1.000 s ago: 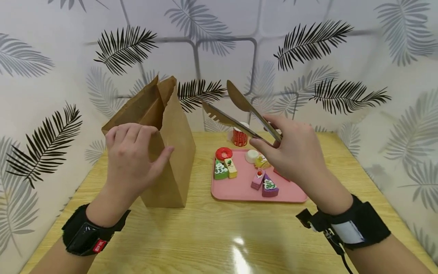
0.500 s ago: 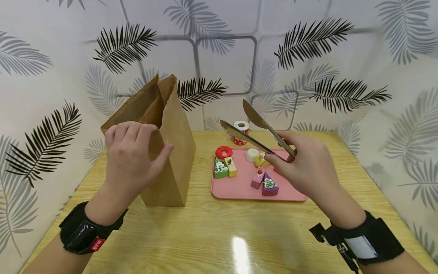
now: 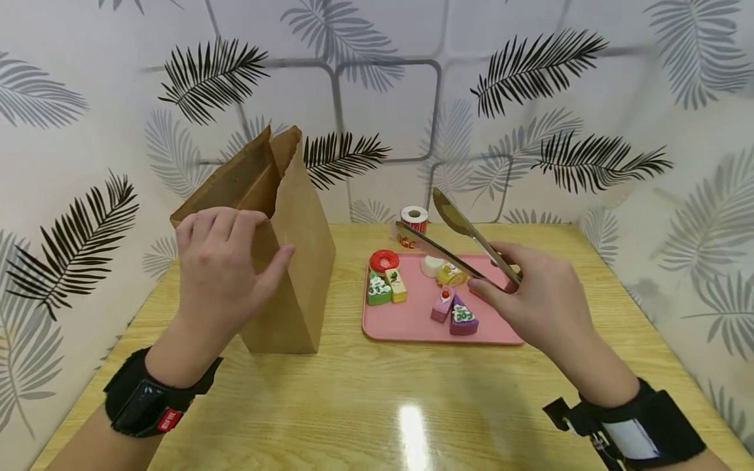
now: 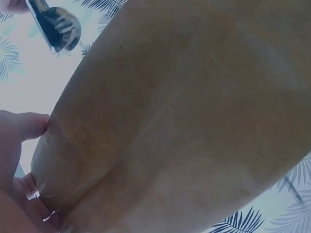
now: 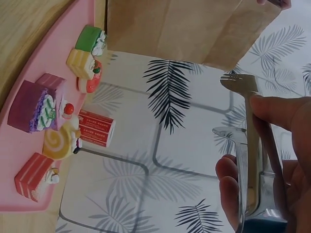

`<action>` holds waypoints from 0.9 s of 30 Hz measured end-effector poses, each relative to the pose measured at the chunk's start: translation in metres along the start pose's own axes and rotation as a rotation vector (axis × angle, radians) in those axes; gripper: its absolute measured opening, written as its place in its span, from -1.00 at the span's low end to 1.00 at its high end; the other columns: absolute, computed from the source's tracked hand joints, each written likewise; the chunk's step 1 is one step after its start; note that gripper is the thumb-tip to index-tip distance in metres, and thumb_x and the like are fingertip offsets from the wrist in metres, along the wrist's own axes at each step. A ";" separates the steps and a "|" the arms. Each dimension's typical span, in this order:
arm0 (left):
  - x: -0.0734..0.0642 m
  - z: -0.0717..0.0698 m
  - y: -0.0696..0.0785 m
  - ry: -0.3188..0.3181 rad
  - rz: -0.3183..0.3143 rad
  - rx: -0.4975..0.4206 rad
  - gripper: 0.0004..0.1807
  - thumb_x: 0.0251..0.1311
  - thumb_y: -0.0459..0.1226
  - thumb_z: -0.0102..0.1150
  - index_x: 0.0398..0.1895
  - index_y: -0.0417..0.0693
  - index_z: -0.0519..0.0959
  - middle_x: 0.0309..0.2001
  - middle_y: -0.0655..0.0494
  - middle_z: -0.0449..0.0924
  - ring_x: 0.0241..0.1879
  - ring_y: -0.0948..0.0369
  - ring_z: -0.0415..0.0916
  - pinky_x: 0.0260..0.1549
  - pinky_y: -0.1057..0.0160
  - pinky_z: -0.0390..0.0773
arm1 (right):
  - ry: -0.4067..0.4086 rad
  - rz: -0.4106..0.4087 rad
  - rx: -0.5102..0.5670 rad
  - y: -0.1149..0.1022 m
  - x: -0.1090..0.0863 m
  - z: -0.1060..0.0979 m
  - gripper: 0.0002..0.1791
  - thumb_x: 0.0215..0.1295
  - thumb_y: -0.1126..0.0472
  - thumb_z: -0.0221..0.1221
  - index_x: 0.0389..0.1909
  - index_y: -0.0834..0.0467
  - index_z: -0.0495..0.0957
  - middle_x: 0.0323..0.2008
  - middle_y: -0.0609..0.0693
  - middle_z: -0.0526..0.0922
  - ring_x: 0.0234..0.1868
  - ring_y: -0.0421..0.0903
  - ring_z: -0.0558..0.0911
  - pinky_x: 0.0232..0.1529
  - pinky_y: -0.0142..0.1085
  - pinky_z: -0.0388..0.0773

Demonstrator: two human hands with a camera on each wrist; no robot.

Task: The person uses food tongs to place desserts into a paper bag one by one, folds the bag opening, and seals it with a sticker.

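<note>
A tall brown paper bag [image 3: 306, 261] stands upright with its mouth open. My left hand [image 3: 220, 268] holds the bag's near rim, fingers hooked over the edge and thumb along the outside. In the left wrist view the bag's side [image 4: 184, 107] fills most of the picture. My right hand [image 3: 538, 291] grips metal serving tongs [image 3: 477, 245], their two arms spread with nothing between the tips. One tip is slotted, as the right wrist view of the tongs [image 5: 252, 145] shows. Behind and below them lies a pink tray [image 3: 406, 330] with several toy cakes, including a purple slice [image 3: 463, 320].
A red ring-shaped doughnut [image 3: 384, 261], a green slice [image 3: 379, 292] and a yellow cake piece [image 3: 396, 285] sit at the tray's left. A label roll [image 3: 414, 219] stands behind the tray on the wooden table [image 3: 330, 405]. A leaf-patterned backdrop [image 3: 389, 111] rises behind.
My right hand has come down and to the right with the tongs, now lower over the tray. The label roll shows more fully. My left hand and the bag stay almost still.
</note>
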State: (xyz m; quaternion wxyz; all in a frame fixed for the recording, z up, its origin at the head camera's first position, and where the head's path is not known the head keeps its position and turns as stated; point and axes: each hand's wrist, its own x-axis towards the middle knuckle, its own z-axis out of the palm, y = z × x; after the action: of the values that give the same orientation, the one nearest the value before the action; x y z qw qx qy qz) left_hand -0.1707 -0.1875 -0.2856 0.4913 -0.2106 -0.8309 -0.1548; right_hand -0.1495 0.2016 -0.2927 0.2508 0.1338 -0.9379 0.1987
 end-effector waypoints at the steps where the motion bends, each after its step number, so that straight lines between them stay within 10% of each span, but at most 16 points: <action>1: 0.000 0.000 0.000 -0.001 0.001 0.001 -0.53 0.14 -0.09 0.41 -0.05 -0.27 0.57 -0.24 -0.23 0.57 -0.08 -0.24 0.44 0.11 -0.25 0.26 | -0.011 0.010 0.001 0.001 -0.002 0.001 -0.39 0.14 -0.09 0.52 0.17 0.09 0.68 -0.62 -0.12 0.60 -0.57 -0.15 0.46 -0.51 -0.26 0.30; 27: -0.002 -0.001 0.000 -0.004 -0.002 0.000 -0.53 0.17 -0.08 0.38 -0.05 -0.28 0.57 -0.25 -0.23 0.56 -0.08 -0.23 0.42 0.10 -0.24 0.25 | -0.196 0.166 -0.030 0.035 -0.042 0.025 -0.31 0.19 -0.15 0.45 0.25 0.16 0.63 -0.63 -0.09 0.49 -0.64 -0.15 0.37 -0.65 -0.28 0.20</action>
State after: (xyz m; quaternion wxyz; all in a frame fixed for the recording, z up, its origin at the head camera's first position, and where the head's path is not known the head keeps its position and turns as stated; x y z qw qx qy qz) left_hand -0.1686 -0.1882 -0.2865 0.4894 -0.2102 -0.8321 -0.1548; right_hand -0.1366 0.2283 -0.3451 0.1427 0.0708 -0.9686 0.1907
